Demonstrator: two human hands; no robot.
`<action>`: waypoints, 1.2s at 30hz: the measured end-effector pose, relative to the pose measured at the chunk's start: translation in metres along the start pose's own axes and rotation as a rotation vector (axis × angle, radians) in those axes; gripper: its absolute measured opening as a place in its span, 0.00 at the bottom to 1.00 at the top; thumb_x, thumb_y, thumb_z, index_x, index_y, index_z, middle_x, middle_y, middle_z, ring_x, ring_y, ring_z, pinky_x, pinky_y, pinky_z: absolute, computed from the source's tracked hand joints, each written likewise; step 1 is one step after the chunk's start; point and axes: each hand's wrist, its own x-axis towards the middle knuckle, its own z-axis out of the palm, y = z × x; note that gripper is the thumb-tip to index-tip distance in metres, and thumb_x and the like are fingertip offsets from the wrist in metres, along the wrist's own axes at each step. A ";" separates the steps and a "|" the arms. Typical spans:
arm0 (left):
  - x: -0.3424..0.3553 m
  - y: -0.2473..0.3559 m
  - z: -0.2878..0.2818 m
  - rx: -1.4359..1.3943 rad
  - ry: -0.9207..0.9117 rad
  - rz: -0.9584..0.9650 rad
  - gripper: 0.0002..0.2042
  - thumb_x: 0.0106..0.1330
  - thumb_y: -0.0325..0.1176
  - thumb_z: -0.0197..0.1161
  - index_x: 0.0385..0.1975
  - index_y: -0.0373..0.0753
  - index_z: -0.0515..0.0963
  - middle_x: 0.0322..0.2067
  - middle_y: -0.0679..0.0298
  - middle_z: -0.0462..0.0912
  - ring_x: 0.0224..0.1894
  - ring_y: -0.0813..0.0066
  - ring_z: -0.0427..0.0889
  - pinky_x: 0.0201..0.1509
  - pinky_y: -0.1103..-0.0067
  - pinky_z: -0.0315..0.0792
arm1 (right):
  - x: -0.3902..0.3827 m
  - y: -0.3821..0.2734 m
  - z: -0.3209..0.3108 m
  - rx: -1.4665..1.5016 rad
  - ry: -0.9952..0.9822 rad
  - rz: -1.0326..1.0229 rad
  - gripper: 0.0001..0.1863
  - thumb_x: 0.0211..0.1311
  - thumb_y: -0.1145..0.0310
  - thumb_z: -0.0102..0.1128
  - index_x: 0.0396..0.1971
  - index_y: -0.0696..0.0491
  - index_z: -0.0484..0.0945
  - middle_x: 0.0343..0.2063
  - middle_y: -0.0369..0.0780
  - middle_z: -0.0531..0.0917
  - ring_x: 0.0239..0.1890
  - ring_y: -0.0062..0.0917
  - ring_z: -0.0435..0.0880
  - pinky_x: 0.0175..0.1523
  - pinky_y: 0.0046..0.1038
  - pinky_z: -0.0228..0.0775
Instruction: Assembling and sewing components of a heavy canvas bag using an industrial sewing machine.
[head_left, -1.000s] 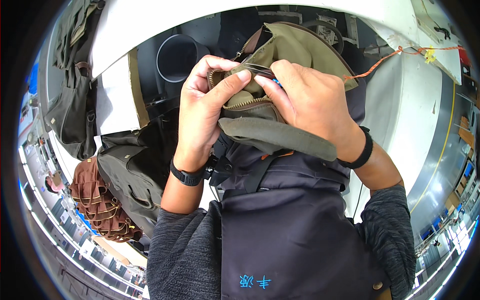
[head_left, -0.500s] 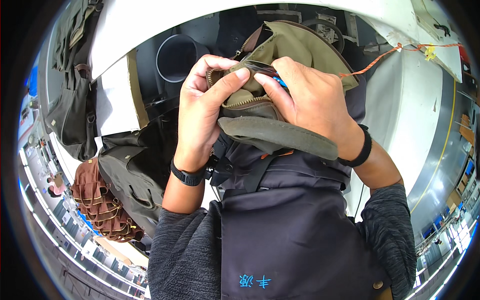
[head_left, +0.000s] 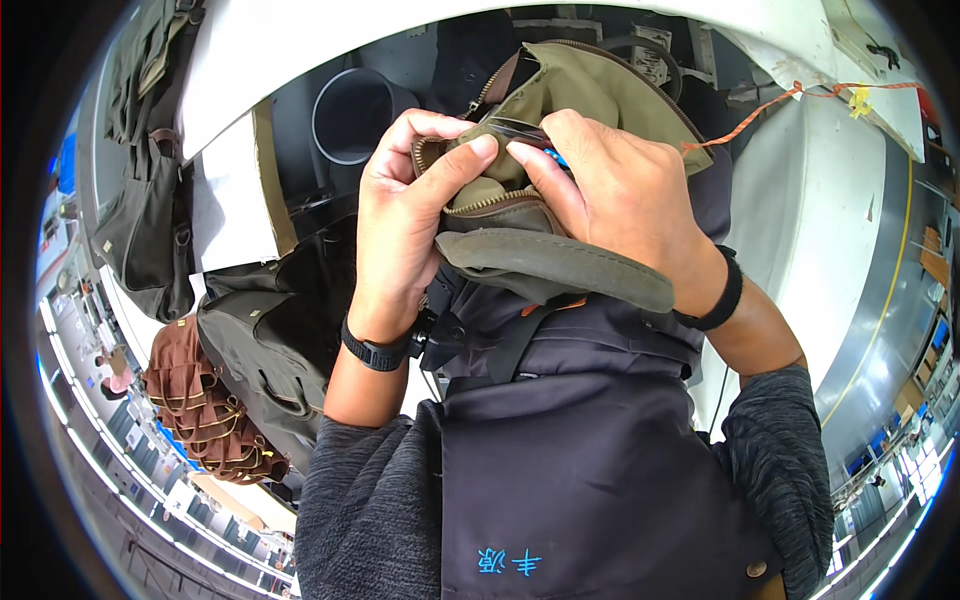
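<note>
An olive canvas bag is held up in front of my chest, its brass-toothed zipper undone and its lighter lining showing. My left hand pinches the fabric at the edge of the opening between thumb and fingers. Closed around a pair of thread snips, my right hand has the thin metal blades pointing left toward the pinched cloth. A bit of blue shows at the snips' grip; the rest is hidden by my fingers. The bag's padded handle hangs below my hands.
A grey round bin stands beyond my left hand, under the white table edge. Dark bags and a pile of brown bags lie at left. An orange cord runs from the right side of the bag.
Both hands stay nearly in place. The snips' blades and my right thumb have shifted slightly, and the bag has moved a little to the left.
</note>
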 end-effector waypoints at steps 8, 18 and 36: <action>0.002 0.000 -0.004 -0.155 -0.145 -0.196 0.07 0.68 0.26 0.70 0.41 0.36 0.79 0.39 0.64 0.86 0.38 0.81 0.84 0.44 0.82 0.79 | 0.005 0.005 0.004 0.045 0.095 0.048 0.12 0.65 0.66 0.68 0.30 0.52 0.71 0.19 0.38 0.79 0.20 0.31 0.82 0.23 0.33 0.73; -0.002 -0.003 0.000 -0.035 -0.055 -0.053 0.09 0.67 0.26 0.71 0.43 0.35 0.79 0.40 0.63 0.86 0.40 0.81 0.85 0.45 0.81 0.80 | 0.000 0.002 -0.011 0.091 -0.084 -0.002 0.12 0.66 0.65 0.66 0.29 0.52 0.71 0.18 0.38 0.78 0.19 0.31 0.82 0.22 0.32 0.71; -0.004 -0.004 0.002 -0.022 -0.031 -0.038 0.09 0.67 0.25 0.71 0.43 0.36 0.79 0.41 0.63 0.87 0.40 0.81 0.85 0.45 0.82 0.79 | -0.002 0.003 -0.011 0.071 -0.070 -0.001 0.12 0.66 0.65 0.67 0.30 0.52 0.73 0.20 0.38 0.79 0.20 0.31 0.82 0.23 0.33 0.71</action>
